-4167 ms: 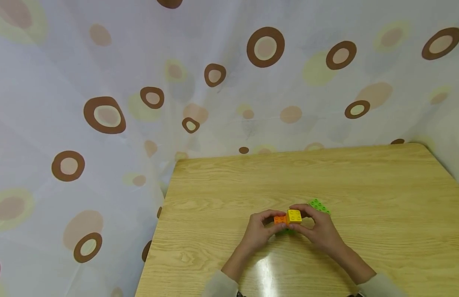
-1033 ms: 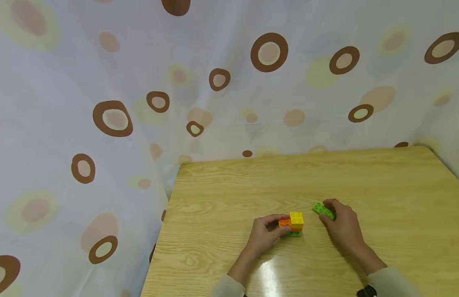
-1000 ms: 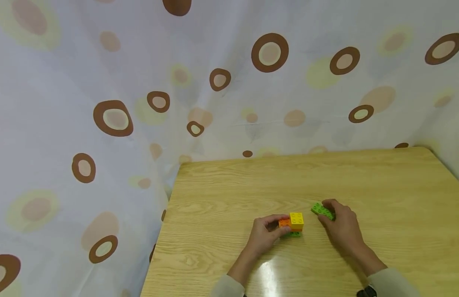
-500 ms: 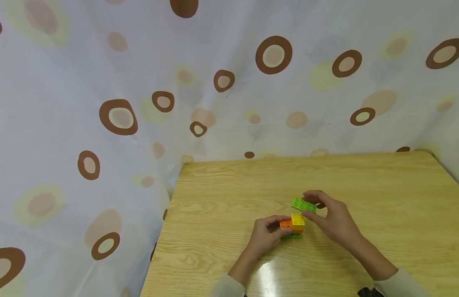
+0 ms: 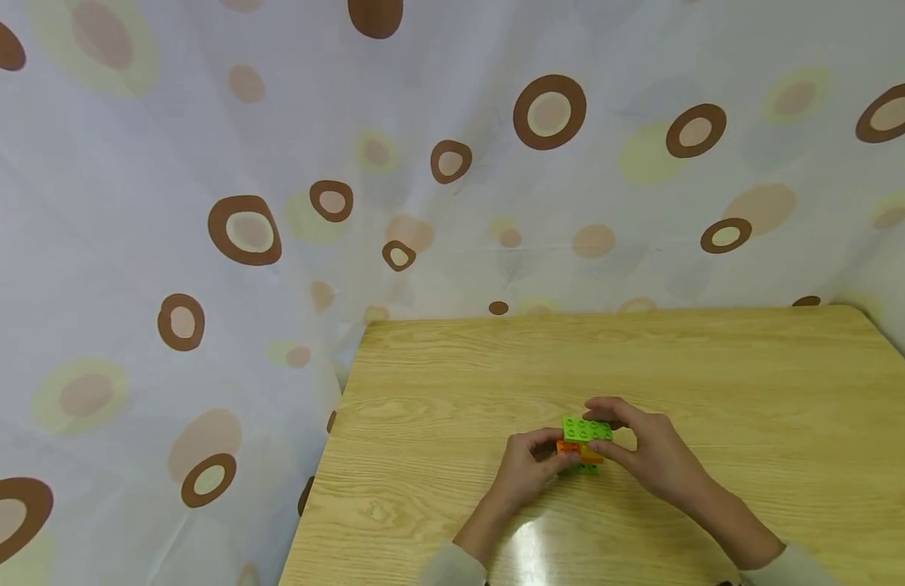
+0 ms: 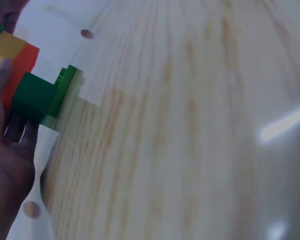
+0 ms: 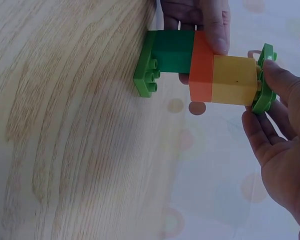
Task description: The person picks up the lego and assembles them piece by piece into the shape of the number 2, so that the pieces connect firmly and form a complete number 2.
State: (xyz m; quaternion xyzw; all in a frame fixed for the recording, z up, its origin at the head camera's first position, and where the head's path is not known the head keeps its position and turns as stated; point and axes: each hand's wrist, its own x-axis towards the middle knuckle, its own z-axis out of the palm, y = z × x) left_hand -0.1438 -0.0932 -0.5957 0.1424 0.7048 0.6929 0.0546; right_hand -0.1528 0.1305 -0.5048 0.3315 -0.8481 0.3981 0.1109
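Note:
A stack of toy building bricks stands on the table. In the right wrist view its light green base plate [image 7: 143,70] bears a dark green brick [image 7: 174,51], an orange brick [image 7: 201,85] and a yellow brick [image 7: 233,80] in turn. My left hand [image 5: 524,470] holds the stack around the orange brick, thumb on the near side. Between thumb and fingers, my right hand [image 5: 661,457] pinches a second light green plate [image 5: 586,428] over the yellow brick. This plate lies right at the yellow studs, slightly tilted, and hides most of the yellow brick from above.
The wooden table [image 5: 438,382] extends around the stack on all sides. A white curtain [image 5: 467,114] with brown and green ovals hangs behind and to the left of it. Light glares off the wood near the front.
My right hand let go of the yellow brick on the stack, took the light green plate from the table and carried it leftward over the stack. My left hand has kept its hold.

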